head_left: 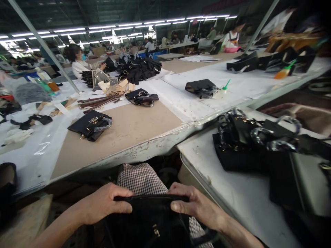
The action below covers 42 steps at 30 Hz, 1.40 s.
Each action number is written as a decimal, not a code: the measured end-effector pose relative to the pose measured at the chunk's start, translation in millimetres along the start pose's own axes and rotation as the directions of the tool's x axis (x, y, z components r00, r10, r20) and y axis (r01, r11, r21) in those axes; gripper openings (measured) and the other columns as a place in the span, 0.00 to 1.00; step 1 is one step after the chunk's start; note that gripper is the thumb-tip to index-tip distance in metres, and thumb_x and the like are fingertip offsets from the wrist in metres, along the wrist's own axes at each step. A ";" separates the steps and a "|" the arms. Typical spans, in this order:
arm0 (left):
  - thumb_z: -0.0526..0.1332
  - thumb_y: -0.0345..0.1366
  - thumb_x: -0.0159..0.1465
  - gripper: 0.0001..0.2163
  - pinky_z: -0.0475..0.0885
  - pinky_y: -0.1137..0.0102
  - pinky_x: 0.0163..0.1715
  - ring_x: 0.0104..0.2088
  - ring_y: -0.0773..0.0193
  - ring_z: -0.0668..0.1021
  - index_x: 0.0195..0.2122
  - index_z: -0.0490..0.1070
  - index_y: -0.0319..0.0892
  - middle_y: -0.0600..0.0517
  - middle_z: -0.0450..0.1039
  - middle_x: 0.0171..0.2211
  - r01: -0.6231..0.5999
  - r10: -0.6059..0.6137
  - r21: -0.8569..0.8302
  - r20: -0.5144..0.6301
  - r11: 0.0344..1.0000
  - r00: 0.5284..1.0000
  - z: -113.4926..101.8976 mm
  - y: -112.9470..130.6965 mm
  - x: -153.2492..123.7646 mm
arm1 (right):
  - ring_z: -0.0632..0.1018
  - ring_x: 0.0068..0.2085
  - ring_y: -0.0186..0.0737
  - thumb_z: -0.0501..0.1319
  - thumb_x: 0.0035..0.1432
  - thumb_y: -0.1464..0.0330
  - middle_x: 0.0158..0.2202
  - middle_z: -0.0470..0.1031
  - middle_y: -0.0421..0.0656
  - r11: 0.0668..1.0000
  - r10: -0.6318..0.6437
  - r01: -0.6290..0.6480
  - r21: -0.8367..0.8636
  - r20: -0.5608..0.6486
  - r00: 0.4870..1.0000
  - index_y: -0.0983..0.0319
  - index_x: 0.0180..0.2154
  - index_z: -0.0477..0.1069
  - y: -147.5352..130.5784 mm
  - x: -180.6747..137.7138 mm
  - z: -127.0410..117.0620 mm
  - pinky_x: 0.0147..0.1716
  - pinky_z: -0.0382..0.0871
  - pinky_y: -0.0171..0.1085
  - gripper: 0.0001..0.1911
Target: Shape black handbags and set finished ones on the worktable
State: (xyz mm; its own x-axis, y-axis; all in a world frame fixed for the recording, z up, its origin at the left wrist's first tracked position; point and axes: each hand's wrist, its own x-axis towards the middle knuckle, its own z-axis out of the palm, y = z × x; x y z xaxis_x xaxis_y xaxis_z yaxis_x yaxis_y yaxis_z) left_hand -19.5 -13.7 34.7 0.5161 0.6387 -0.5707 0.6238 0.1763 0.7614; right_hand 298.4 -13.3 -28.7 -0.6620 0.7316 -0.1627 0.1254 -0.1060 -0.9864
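Note:
A black handbag (151, 220) rests on my lap over checked trousers, low in the view. My left hand (106, 203) grips its top edge on the left, fingers curled over the rim. On the right side my right hand (195, 205) clamps the same edge, thumb on the front. Both hands are closed on the bag. A small metal clasp shows on the bag's front.
The long work table (134, 127) ahead carries a black handbag (90, 125), another (141, 97) and a third (201, 88) beside a small glue bottle (222, 91). A side table (232, 186) at right bears several black bags (248, 141). People work farther back.

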 end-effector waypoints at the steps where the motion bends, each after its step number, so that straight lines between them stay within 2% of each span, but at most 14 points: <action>1: 0.61 0.42 0.65 0.13 0.69 0.72 0.39 0.42 0.54 0.79 0.42 0.82 0.44 0.54 0.81 0.39 -0.010 0.010 -0.012 0.011 1.000 1.000 0.1 -0.5 1.2 | 0.73 0.41 0.42 0.65 0.61 0.54 0.39 0.72 0.41 1.000 0.009 -0.009 0.003 -0.008 1.000 0.59 0.37 0.81 0.0 -0.3 -0.2 0.43 0.66 0.39 0.16; 9: 0.61 0.44 0.65 0.13 0.67 0.72 0.36 0.38 0.57 0.77 0.37 0.82 0.41 0.54 0.79 0.34 -0.039 0.039 -0.022 0.006 0.999 0.999 -0.2 -7.5 7.7 | 0.72 0.38 0.38 0.67 0.60 0.58 0.35 0.70 0.39 0.999 0.033 -0.034 -0.009 -0.127 0.991 0.59 0.31 0.81 2.9 3.7 6.7 0.39 0.65 0.36 0.12; 13: 0.62 0.42 0.65 0.12 0.68 0.72 0.38 0.40 0.56 0.78 0.39 0.82 0.42 0.54 0.80 0.37 -0.028 0.028 -0.044 0.001 0.999 1.000 -0.4 -9.0 7.7 | 0.72 0.36 0.38 0.67 0.60 0.61 0.33 0.70 0.39 0.999 0.038 -0.046 -0.029 -0.222 0.974 0.60 0.29 0.79 7.2 4.8 15.5 0.38 0.65 0.36 0.11; 16: 0.62 0.41 0.65 0.12 0.69 0.71 0.40 0.43 0.55 0.78 0.42 0.82 0.43 0.54 0.81 0.40 -0.042 0.042 -0.073 -0.007 0.996 0.999 0.0 -7.7 6.6 | 0.72 0.36 0.39 0.66 0.61 0.60 0.33 0.70 0.39 0.999 0.018 -0.027 -0.032 -0.253 0.967 0.60 0.29 0.78 9.1 5.0 20.8 0.38 0.66 0.37 0.12; 23: 0.62 0.43 0.65 0.12 0.69 0.71 0.40 0.42 0.54 0.78 0.39 0.82 0.42 0.54 0.81 0.39 -0.042 0.039 -0.038 -0.064 0.998 0.997 2.7 -9.4 5.4 | 0.73 0.36 0.39 0.62 0.65 0.59 0.34 0.70 0.41 0.991 -0.091 0.064 -0.117 -0.245 0.965 0.60 0.30 0.77 8.4 1.5 25.6 0.37 0.67 0.36 0.15; 27: 0.61 0.44 0.66 0.12 0.69 0.72 0.40 0.42 0.56 0.78 0.39 0.81 0.43 0.55 0.80 0.38 -0.028 0.028 -0.004 -0.083 1.000 0.996 4.6 -15.0 7.7 | 0.73 0.37 0.38 0.63 0.65 0.60 0.35 0.71 0.41 0.991 -0.091 0.067 -0.112 -0.220 0.971 0.61 0.30 0.77 5.2 0.1 22.0 0.38 0.66 0.35 0.14; 31: 0.61 0.46 0.66 0.13 0.70 0.71 0.44 0.44 0.54 0.78 0.41 0.81 0.44 0.55 0.81 0.41 0.007 -0.005 0.021 -0.089 1.000 0.996 5.8 -14.8 9.4 | 0.73 0.34 0.36 0.66 0.62 0.60 0.33 0.73 0.40 0.995 0.055 -0.044 0.087 -0.132 0.990 0.62 0.35 0.80 3.8 -0.9 15.9 0.33 0.66 0.33 0.11; 33: 0.61 0.47 0.66 0.15 0.71 0.70 0.46 0.46 0.53 0.78 0.42 0.82 0.45 0.54 0.81 0.42 0.046 -0.042 0.037 -0.097 0.998 0.994 6.5 -11.5 8.6 | 0.72 0.31 0.34 0.69 0.58 0.59 0.31 0.74 0.39 0.970 0.148 -0.129 0.207 -0.078 0.986 0.62 0.38 0.81 4.6 -1.9 13.9 0.30 0.65 0.31 0.13; 35: 0.61 0.48 0.66 0.16 0.71 0.68 0.50 0.49 0.51 0.78 0.45 0.82 0.46 0.54 0.81 0.45 0.089 -0.082 0.057 -0.115 0.994 0.990 7.3 -8.1 6.8 | 0.72 0.29 0.33 0.72 0.54 0.59 0.29 0.75 0.38 0.953 0.191 -0.172 0.251 -0.054 0.980 0.63 0.38 0.82 5.6 -2.5 12.9 0.29 0.66 0.30 0.15; 38: 0.62 0.49 0.65 0.17 0.69 0.66 0.55 0.55 0.49 0.76 0.50 0.81 0.50 0.54 0.80 0.50 0.132 -0.116 0.082 -0.175 0.988 0.978 8.3 -8.2 3.7 | 0.72 0.29 0.33 0.74 0.51 0.59 0.29 0.75 0.38 0.966 0.176 -0.158 0.205 -0.071 0.982 0.62 0.37 0.83 5.8 -1.2 12.4 0.28 0.65 0.29 0.15; 42: 0.63 0.50 0.64 0.19 0.68 0.63 0.59 0.58 0.47 0.74 0.54 0.79 0.51 0.53 0.78 0.54 0.165 -0.133 0.127 -0.231 0.978 0.964 9.0 -16.2 2.1 | 0.75 0.34 0.36 0.73 0.53 0.61 0.31 0.77 0.39 0.994 0.088 -0.077 0.076 -0.156 0.984 0.61 0.35 0.83 4.3 2.4 13.6 0.31 0.66 0.31 0.11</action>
State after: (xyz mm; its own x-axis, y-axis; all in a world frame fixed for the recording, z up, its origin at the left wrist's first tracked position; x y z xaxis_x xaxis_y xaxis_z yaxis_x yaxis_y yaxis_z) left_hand -23.2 -21.9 18.5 0.2789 0.7654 -0.5800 0.7697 0.1830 0.6116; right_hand 287.2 -21.2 -33.6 -0.5249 0.8156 -0.2434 0.1196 -0.2125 -0.9698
